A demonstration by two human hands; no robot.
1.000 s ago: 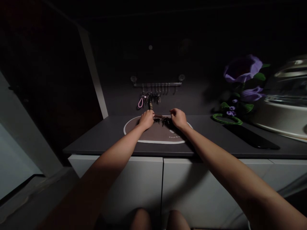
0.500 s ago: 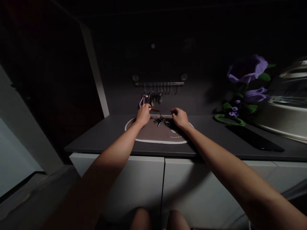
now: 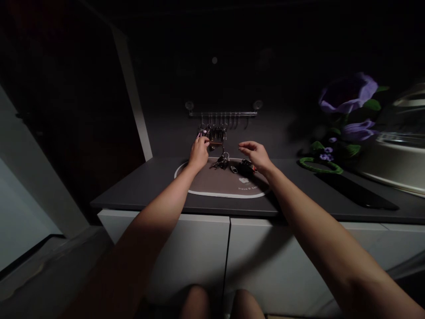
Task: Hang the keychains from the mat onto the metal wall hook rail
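Note:
My left hand [image 3: 198, 154] pinches the end of a brown strap of a keychain [image 3: 216, 143]. A bunch of keys [image 3: 222, 161] hangs from the strap's other end, low over the brown mat [image 3: 206, 185]; whether the keys touch the mat, I cannot tell. My right hand [image 3: 256, 153] hovers to the right of the keys, thumb and fingers apart, with nothing seen in it. Below it on the mat lie a small dark fob [image 3: 233, 169] and a dark bundle with a reddish bit [image 3: 246, 167], partly in shadow.
Behind my hands, a clear hook rail [image 3: 223, 114] on the wall carries several hanging keys [image 3: 217, 132]. Purple artificial flowers [image 3: 348, 95], a green ring [image 3: 320, 165], a flat black slab [image 3: 357, 190] and a large pale domed object [image 3: 395, 159] stand or lie at the right.
My left hand has risen slightly with the keychain, and the keys hang a little higher. My right hand has lifted and its fingers have spread, uncovering the dark bundle below.

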